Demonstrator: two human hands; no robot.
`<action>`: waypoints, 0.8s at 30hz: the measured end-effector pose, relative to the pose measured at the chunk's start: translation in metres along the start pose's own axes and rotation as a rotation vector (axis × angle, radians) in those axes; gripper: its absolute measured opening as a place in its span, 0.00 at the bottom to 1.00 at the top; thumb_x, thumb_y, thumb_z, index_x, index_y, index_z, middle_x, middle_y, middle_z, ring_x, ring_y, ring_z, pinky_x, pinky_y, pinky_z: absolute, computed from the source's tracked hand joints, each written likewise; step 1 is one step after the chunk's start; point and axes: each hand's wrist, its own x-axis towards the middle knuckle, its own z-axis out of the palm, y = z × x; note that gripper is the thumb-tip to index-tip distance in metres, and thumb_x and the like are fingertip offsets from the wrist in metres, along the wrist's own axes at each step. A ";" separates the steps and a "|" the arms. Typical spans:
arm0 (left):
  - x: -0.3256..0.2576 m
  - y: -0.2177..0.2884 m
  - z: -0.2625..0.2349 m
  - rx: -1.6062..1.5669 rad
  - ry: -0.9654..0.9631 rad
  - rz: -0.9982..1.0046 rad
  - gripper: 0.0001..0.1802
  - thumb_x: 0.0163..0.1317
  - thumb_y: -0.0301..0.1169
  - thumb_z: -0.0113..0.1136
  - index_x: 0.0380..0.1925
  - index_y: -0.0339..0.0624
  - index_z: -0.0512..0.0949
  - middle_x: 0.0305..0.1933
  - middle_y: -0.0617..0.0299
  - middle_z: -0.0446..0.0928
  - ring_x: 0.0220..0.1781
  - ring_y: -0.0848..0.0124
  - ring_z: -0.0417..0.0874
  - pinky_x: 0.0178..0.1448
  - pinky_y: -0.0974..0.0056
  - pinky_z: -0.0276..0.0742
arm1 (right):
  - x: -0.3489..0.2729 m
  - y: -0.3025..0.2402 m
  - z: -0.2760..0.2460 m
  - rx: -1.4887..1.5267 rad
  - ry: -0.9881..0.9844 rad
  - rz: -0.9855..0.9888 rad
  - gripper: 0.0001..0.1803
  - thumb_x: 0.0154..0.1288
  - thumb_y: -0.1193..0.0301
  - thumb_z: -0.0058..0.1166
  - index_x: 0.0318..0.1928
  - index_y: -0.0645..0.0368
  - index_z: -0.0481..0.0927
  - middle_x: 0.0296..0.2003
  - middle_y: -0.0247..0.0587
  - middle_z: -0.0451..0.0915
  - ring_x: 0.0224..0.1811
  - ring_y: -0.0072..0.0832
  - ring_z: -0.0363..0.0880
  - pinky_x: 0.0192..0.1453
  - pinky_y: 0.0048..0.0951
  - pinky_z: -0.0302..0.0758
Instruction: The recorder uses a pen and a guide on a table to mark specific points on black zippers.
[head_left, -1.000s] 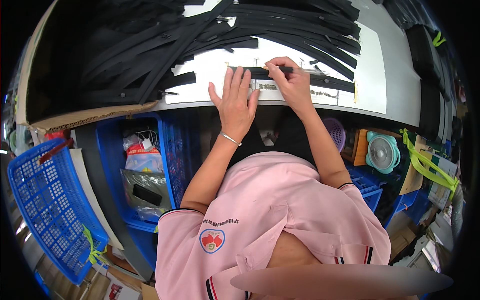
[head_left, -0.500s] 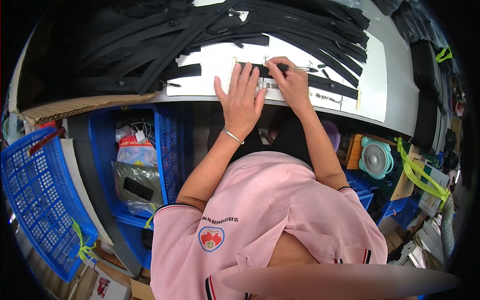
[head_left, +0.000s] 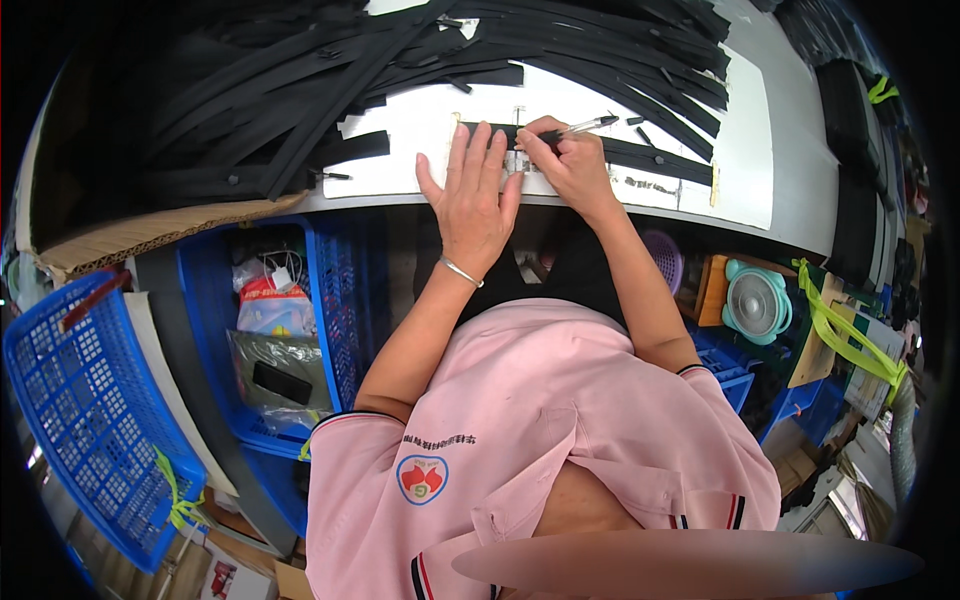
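Note:
A black zipper (head_left: 645,158) lies straight across a white board (head_left: 742,190) that has dark marks on it. My left hand (head_left: 470,215) is laid flat over the zipper's left end, fingers stretched out and pressing it down. Just to the right, my right hand (head_left: 577,175) pinches a pen (head_left: 592,125), its clear barrel slanting up to the right. The pen's tip is down at the zipper, mostly hidden by the fingers. Beyond both hands, a loose heap of black zippers (head_left: 290,85) covers the far left and back of the board, some with pulls showing.
Cardboard (head_left: 190,222) edges the table's front left. Below it stand a blue crate (head_left: 318,300) with a phone (head_left: 282,383) on bags, and a tilted blue basket (head_left: 95,380). A turquoise fan (head_left: 757,303) is under the table at right. Black stacks (head_left: 850,140) line the right side.
The pen has tilted slightly and moved left along the zipper with my right hand. My left hand stays flat on the zipper. The whole view has shifted a little.

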 end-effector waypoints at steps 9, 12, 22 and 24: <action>0.000 -0.002 0.003 0.018 0.000 0.025 0.29 0.66 0.38 0.66 0.66 0.45 0.76 0.71 0.58 0.74 0.78 0.57 0.68 0.80 0.35 0.36 | -0.010 -0.015 -0.022 0.157 0.038 0.103 0.09 0.68 0.73 0.62 0.34 0.68 0.86 0.32 0.36 0.88 0.23 0.23 0.83 0.28 0.25 0.74; -0.001 -0.003 0.002 0.030 0.008 0.036 0.29 0.65 0.38 0.67 0.66 0.45 0.76 0.71 0.58 0.74 0.78 0.57 0.68 0.80 0.35 0.35 | -0.021 -0.007 -0.050 0.105 0.265 0.134 0.08 0.70 0.74 0.60 0.36 0.67 0.85 0.31 0.36 0.87 0.26 0.19 0.83 0.31 0.22 0.75; -0.001 -0.003 0.001 0.029 -0.019 0.036 0.29 0.68 0.37 0.65 0.69 0.48 0.74 0.74 0.60 0.73 0.80 0.59 0.65 0.81 0.36 0.37 | -0.027 0.020 -0.074 -0.118 0.310 0.145 0.10 0.71 0.71 0.60 0.34 0.66 0.84 0.24 0.38 0.83 0.21 0.22 0.78 0.27 0.25 0.71; -0.001 -0.002 0.000 0.019 -0.048 0.026 0.29 0.69 0.37 0.65 0.70 0.48 0.74 0.74 0.59 0.72 0.81 0.58 0.63 0.81 0.35 0.35 | -0.027 0.019 -0.074 -0.108 0.319 0.144 0.10 0.71 0.71 0.60 0.34 0.66 0.84 0.25 0.37 0.83 0.21 0.22 0.79 0.28 0.26 0.71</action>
